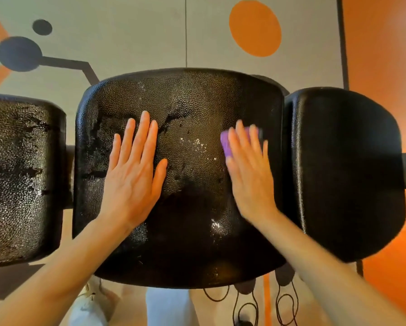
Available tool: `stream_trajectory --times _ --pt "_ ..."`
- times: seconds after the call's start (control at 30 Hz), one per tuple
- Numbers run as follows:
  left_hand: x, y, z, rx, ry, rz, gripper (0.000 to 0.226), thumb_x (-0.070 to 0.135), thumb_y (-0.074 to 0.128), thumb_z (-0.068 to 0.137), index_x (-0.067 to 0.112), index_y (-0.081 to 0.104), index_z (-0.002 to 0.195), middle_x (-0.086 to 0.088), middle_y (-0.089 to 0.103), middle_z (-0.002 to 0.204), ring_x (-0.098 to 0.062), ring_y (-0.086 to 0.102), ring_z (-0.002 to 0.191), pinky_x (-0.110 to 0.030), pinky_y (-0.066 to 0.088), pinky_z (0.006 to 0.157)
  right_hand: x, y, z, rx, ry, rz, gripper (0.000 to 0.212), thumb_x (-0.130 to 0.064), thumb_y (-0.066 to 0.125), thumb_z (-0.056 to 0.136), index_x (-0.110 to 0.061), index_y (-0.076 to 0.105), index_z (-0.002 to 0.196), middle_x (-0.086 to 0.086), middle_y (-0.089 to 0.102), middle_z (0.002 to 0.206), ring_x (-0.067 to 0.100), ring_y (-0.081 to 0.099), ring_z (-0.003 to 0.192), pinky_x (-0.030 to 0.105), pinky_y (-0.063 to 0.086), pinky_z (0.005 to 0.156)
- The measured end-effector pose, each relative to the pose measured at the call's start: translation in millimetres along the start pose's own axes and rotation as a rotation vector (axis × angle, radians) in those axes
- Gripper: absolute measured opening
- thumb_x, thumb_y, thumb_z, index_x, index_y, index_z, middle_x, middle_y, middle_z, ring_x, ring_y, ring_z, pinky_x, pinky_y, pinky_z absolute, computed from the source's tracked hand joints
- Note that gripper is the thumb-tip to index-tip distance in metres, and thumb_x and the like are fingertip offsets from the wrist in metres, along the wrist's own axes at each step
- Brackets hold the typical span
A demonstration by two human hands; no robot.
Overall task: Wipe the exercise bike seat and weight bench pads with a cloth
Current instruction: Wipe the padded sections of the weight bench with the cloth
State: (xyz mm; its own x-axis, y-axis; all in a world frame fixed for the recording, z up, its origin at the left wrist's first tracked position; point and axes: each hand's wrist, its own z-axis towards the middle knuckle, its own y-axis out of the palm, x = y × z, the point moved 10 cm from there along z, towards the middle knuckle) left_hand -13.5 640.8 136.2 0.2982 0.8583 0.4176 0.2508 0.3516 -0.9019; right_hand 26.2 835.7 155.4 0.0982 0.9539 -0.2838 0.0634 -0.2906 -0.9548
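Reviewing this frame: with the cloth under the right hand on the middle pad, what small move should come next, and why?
Probably sweep the right hand and the purple cloth leftward across the middle pad, toward the wet glints at its centre. The left hand lies flat on the pad, bracing it, and smears show near its fingers.

A grey floor (pixel 150 31) is spreading behind everything, painted with an orange oval (pixel 255 28) toward its upper right and dark round spots (pixel 19 53) joined by a dark line toward its upper left. An orange floor area (pixel 385 55) is running along the right edge. Black cords (pixel 244 304) are looping near the bottom edge, beside a white shoe (pixel 86 309) at the lower left.
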Motion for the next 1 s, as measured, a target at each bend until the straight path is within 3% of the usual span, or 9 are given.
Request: stream_trajectory --times 0.13,0.2,0.3,0.37,0.47,0.57,0.77,0.93,1.0 --pt "0.2 0.8 0.1 0.013 0.004 0.013 0.065 0.040 0.026 0.101 0.014 0.006 0.157 -0.002 -0.002 0.166 -0.021 -0.006 0.153 -0.041 -0.002 0.124 24.2 -26.9 108.8 0.142 0.159 0.060 0.052 -0.030 0.021 0.106 -0.014 0.012 0.155 0.007 0.006 0.164 0.025 -0.001 0.152 0.045 -0.003 0.121" --pt "0.1 1.3 1.0 0.020 0.002 0.020 0.065 0.040 0.026 0.101 0.014 0.006 0.157 -0.003 -0.002 0.166 -0.022 -0.006 0.153 -0.041 -0.002 0.124 16.1 -16.8 72.8 0.115 0.108 0.040 0.052 -0.028 0.020 0.106 -0.015 0.009 0.155 0.005 0.004 0.165 0.023 -0.003 0.152 0.044 -0.003 0.122" --pt "-0.4 1.2 0.1 0.013 -0.006 0.017 0.066 0.039 0.026 0.100 0.014 0.006 0.157 -0.003 -0.002 0.166 -0.022 -0.006 0.153 -0.041 -0.003 0.124 -13.1 9.0 -53.7 -0.073 -0.041 -0.024 0.054 -0.029 0.017 0.104 -0.026 0.001 0.155 -0.006 -0.004 0.165 0.017 -0.007 0.152 0.045 0.002 0.124" --pt "-0.3 -0.1 0.2 0.017 -0.007 0.015 0.065 0.039 0.026 0.101 0.014 0.006 0.157 -0.003 -0.002 0.166 -0.022 -0.006 0.153 -0.041 -0.003 0.124 -11.6 13.9 -70.2 -0.099 -0.097 -0.005 0.053 -0.031 0.019 0.104 -0.030 0.001 0.154 -0.010 -0.003 0.164 0.015 -0.005 0.152 0.046 0.002 0.123" --pt "0.0 0.2 0.6 0.017 -0.002 0.021 0.066 0.040 0.026 0.101 0.014 0.005 0.157 -0.004 -0.002 0.166 -0.022 -0.006 0.153 -0.041 -0.003 0.124 -9.2 -1.0 36.1 0.028 -0.042 -0.077 0.051 -0.030 0.021 0.105 -0.019 0.017 0.155 0.005 0.010 0.164 0.024 0.001 0.152 0.046 -0.005 0.121" --pt "-0.3 1.7 0.4 0.016 -0.004 0.035 0.066 0.040 0.025 0.101 0.014 0.004 0.157 -0.004 -0.003 0.166 -0.022 -0.006 0.153 -0.040 -0.004 0.124 -7.2 -17.4 98.1 0.160 0.078 -0.075 0.052 -0.028 0.024 0.105 -0.013 0.018 0.154 0.013 0.011 0.163 0.032 0.004 0.151 0.048 -0.004 0.121" --pt "-0.1 -2.1 -0.3 0.030 -0.005 0.017 0.065 0.038 0.028 0.101 0.013 0.005 0.157 -0.004 -0.002 0.166 -0.022 -0.006 0.153 -0.040 -0.004 0.124 -41.7 19.1 -58.6 -0.098 -0.183 -0.163 0.051 -0.029 0.022 0.105 -0.018 0.016 0.154 0.006 0.011 0.163 0.025 0.004 0.152 0.047 0.008 0.122" --pt "0.5 -0.7 -0.3 0.035 0.009 0.013 0.065 0.038 0.029 0.102 0.014 0.005 0.157 -0.003 -0.003 0.166 -0.022 -0.007 0.153 -0.039 -0.004 0.124 -28.4 -14.6 106.2 0.098 -0.003 -0.124 0.052 -0.028 0.023 0.105 -0.012 0.019 0.154 0.010 0.013 0.163 0.029 0.005 0.151 0.043 -0.004 0.120" --pt "0.5 -0.8 0.0 0.043 0.010 0.014 0.065 0.038 0.030 0.102 0.014 0.005 0.157 -0.004 -0.002 0.166 -0.022 -0.006 0.153 -0.040 -0.003 0.124 -28.3 -11.2 99.6 0.116 0.014 -0.116 0.052 -0.027 0.025 0.105 -0.012 0.017 0.155 0.010 0.011 0.164 0.028 0.004 0.152 0.044 -0.003 0.121"
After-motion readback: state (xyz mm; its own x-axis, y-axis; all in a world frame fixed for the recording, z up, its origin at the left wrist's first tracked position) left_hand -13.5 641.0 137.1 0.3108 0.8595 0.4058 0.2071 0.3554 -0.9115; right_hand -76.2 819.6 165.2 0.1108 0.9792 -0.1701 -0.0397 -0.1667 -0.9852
